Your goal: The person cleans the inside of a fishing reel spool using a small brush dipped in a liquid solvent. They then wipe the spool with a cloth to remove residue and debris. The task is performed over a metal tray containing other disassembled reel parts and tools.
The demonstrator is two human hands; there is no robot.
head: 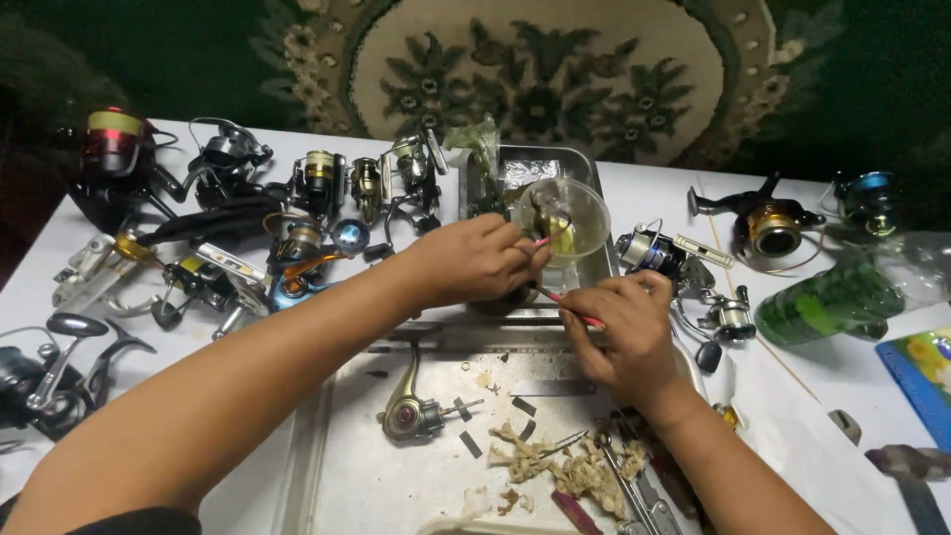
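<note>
- The left hand (475, 260) is closed around a small dark part, held just over the near rim of the clear plastic bowl (584, 230); the part itself is mostly hidden by the fingers, so its shape is hard to tell.
- The right hand (624, 327) pinches a thin red-handled brush (573, 305) in a pen-like grip, its tip aimed up at the hidden part, just in front of the bowl.
- Judged from its size, the part is light and rigid, probably metal and possibly greasy, so slippery; a full fingertip wrap such as this hand has suits it better than a two-finger pinch.
- The brush looks light and slender, a little springy; it is best taken near the middle of the handle, where the hand has it.
- The bowl is thin and light, holds yellowish liquid, and would tip easily if knocked; it sits in a small metal tray (555, 163).
- Both forearms reach forward toward the bowl, the left one long and diagonal from the lower left, the right one shorter, wrist bent inward.
- Nearer than the bowl lies a large metal tray (347, 466) with a gold reel body (411, 411), scraps of dirty wadding (555, 471) and pliers (634, 495).
- Left of the bowl a cluster of fishing reels (297, 198) crowds the white table (792, 396); right of it lies a green bottle (842, 297) on its side.
</note>
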